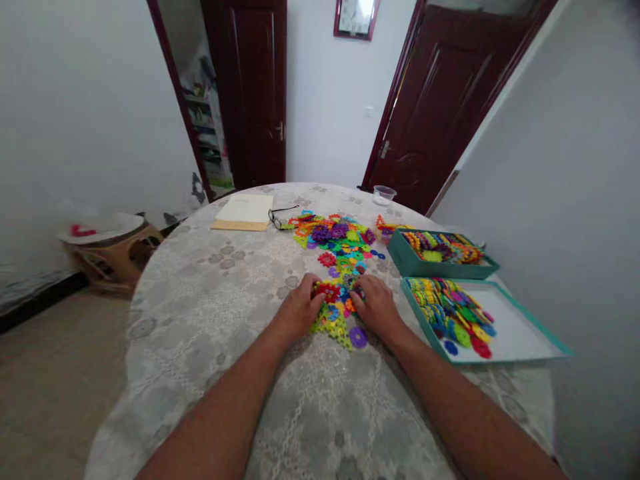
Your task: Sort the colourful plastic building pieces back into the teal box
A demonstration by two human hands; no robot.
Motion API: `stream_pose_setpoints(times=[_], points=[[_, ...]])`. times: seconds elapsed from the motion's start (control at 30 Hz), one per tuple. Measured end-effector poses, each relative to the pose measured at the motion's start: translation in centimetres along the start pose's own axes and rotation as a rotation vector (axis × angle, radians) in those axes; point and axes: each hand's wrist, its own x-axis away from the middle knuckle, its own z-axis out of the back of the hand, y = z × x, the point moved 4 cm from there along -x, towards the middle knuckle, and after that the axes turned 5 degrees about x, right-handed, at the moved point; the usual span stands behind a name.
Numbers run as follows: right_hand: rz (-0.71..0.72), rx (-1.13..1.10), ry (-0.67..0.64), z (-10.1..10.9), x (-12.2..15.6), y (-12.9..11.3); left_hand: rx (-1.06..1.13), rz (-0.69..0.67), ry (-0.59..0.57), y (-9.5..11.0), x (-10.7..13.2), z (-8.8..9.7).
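My left hand (303, 309) curls around the left side of a red toothed plastic piece (329, 291), with thumb and fingers pressed on it. My right hand (376, 300) is bent over the pieces just across from it. Its fingers are closed, and what lies between them is mostly covered. Beneath and between both hands lie yellow-green toothed pieces (333, 328), with small blue and orange ones among them. A purple ring-shaped piece (358, 337) rests on the cloth near my right wrist. Farther off is a loose heap of colourful gear-like pieces (340, 233).
At the right stand a teal box (440, 267) of sorted pieces and its white-lined lid (510, 320) with more rows. Toward the back left lie a notebook (245, 210) and eyeglasses (275, 219). A clear plastic bowl (384, 194) sits by the far edge.
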Motion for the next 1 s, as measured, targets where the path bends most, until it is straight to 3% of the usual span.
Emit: stream_pose_setpoints(times=[0.17,0.3,0.53,0.8,1.0], points=[[-0.014,-0.06,0.084,1.1,-0.2,-0.2,-0.116,-0.11,-0.021,0.5,0.3,-0.1],[0.035,-0.155,0.167,3.0,0.7,-1.8,-0.101,-0.121,-0.043,0.5,0.4,-0.1],[0.23,-0.138,0.064,2.4,2.0,-5.0,-0.07,-0.124,-0.033,-0.4,0.4,-0.2],[0.18,-0.408,0.031,2.1,0.7,-3.7,-0.094,-0.257,-0.068,-1.0,0.1,-0.5],[0.101,-0.128,0.104,0.4,0.0,-0.6,-0.121,-0.292,-0.025,-0.1,0.1,-0.1]])
